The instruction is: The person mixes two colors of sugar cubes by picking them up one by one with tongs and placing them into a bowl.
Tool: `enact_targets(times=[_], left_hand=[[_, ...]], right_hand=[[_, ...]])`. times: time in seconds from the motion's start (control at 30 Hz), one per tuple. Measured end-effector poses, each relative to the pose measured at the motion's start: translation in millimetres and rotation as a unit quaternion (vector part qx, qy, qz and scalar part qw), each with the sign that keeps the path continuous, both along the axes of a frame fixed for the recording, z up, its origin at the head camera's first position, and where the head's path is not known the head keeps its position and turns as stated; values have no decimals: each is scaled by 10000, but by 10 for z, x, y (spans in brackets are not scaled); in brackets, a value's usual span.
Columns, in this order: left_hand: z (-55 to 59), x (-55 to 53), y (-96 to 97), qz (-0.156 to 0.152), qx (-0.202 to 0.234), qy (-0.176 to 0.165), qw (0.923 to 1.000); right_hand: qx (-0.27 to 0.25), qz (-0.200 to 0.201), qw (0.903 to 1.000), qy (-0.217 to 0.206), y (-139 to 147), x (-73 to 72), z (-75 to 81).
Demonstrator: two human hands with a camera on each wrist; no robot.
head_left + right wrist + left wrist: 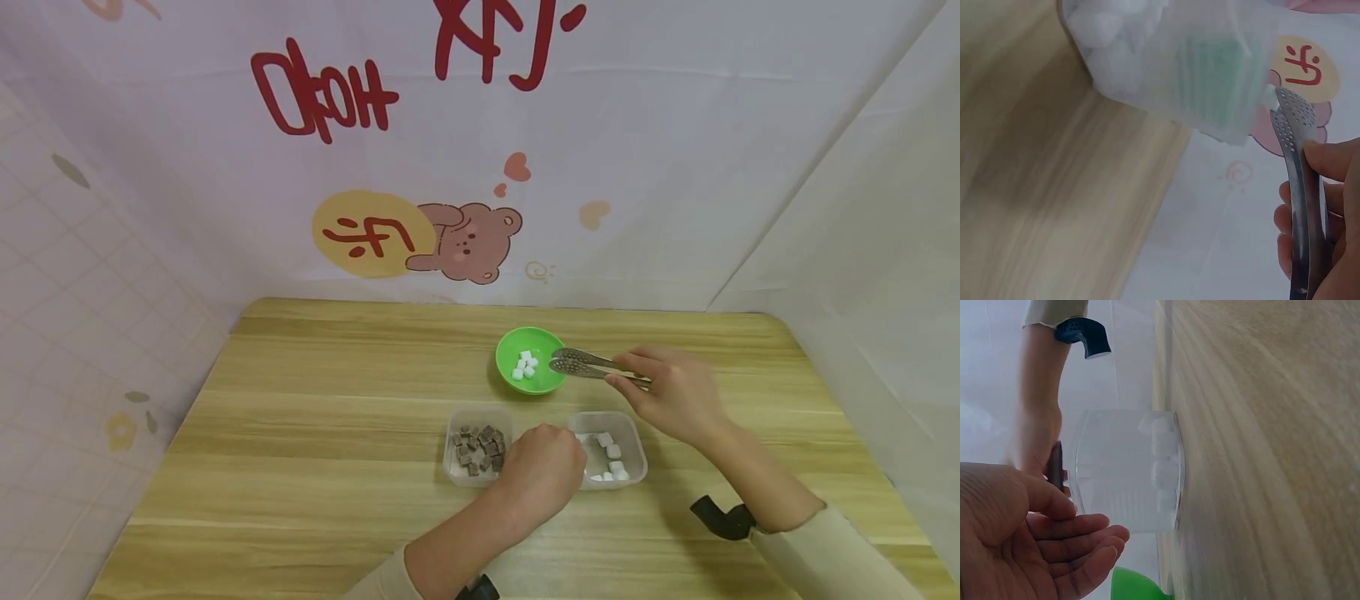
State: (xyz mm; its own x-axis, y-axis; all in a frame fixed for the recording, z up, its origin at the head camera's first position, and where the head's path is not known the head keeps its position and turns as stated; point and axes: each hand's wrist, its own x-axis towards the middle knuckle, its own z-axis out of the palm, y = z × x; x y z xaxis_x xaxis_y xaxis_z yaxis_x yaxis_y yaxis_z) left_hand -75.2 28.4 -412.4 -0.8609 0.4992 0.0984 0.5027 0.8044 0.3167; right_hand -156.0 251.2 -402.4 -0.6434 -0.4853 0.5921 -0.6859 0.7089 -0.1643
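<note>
My right hand [675, 396] grips perforated metal tongs [585, 367], their tips over the right side of a green bowl [517, 342]. A white cube [1270, 97] sits between the tong tips in the right wrist view. Several white cubes [525, 365] lie in the bowl. My left hand [546, 468] is at the left wall of a clear plastic container [638, 450] with more white cubes [614, 451]. In the left wrist view its fingers curl loosely in front of that wall, with nothing visible between them.
Left of my left hand stands a second clear container [450, 467] holding several brown cubes [486, 435]. Everything is on a wood-grain table [315, 417]. A printed white cloth [637, 167] hangs behind it, with more cloth at both sides.
</note>
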Motion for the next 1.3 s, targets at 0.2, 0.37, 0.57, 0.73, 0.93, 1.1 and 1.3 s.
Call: enact_targets(times=[0.2, 0.37, 0.57, 0.73, 0.93, 1.1, 1.3], left_hand=[[2, 3, 1, -111, -297, 236, 9992], [3, 5, -6, -101, -245, 150, 9995], [15, 7, -9, -48, -109, 119, 9999], [8, -3, 1, 113, 210, -118, 9996], [-8, -18, -6, 95, 383, -303, 9988], [-13, -26, -10, 28, 325, -270, 9991], [-9, -32, -9, 219, 480, -516, 9973]], right_hand=[[-82, -42, 9997, -216, -17, -36, -101], [-155, -77, 9993, -339, 48, 7, -93], [-149, -187, 9994, -258, 170, 96, 4], [7, -201, 9998, -74, 278, 185, 97], [213, 4, 9995, 212, 388, 298, 181], [350, 148, 9988, 313, 440, 388, 226], [624, 265, 9975, 184, 459, 461, 254]])
